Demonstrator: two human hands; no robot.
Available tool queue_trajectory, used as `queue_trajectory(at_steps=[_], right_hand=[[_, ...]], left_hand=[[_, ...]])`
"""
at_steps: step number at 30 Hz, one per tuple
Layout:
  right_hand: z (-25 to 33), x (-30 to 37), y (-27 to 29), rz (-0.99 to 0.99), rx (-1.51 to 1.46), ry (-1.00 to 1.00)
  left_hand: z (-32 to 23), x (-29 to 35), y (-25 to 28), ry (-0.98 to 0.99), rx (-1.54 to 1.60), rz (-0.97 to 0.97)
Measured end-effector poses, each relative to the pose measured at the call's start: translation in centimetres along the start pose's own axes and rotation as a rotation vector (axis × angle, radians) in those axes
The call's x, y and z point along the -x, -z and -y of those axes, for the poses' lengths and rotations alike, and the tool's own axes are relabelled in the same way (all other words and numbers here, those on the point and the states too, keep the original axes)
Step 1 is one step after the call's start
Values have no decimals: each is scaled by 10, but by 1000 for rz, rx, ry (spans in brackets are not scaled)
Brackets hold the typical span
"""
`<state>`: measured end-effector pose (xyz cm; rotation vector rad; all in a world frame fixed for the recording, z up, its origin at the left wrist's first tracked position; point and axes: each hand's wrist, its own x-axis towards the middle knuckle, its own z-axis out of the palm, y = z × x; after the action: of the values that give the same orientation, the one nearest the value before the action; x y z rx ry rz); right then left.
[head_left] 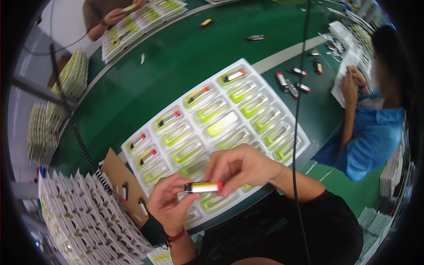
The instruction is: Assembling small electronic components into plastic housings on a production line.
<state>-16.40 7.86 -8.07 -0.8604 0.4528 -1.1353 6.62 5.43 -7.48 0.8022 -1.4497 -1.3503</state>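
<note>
Over the near edge of the tray, both my hands hold a small device [204,187] with a white and yellow body, a black end with prongs and a red end; its exact kind is unclear. My left hand [170,201] pinches the black end. The fingers of my right hand [238,170] close on the red end. Beneath lies a white moulded tray [188,93] with rows of pockets lined in yellow-green. Several pockets along its far left side hold similar devices, one of them a device [234,76] in the far corner pocket. My hands cover some near pockets.
Stacked white trays [88,216] stand at the left beside a brown board [119,170] bearing two devices. Loose devices [291,88] lie on the green table [194,48]. A co-worker in blue [375,137] sits right, another person [104,20] works across. A black cable [299,110] hangs in front.
</note>
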Motion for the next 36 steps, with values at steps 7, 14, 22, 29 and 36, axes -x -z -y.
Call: queue_trajectory(at_steps=[7,14,22,29,36], right_hand=[[4,7,-8,-61,375,-161],[18,15,-4,-174,539,-105],[6,11,-2,-294,357,61],[15,-22,-2,-385,1264,733],[22,-44,-15,-520,1277,910]], left_hand=[[-16,-8,2,-138,-386,117],[-6,-79,20,-151,-898,246],[40,-115,20,-250,-1275,345],[4,-97,6,-166,-923,274],[-23,-40,-23,110,36,165]])
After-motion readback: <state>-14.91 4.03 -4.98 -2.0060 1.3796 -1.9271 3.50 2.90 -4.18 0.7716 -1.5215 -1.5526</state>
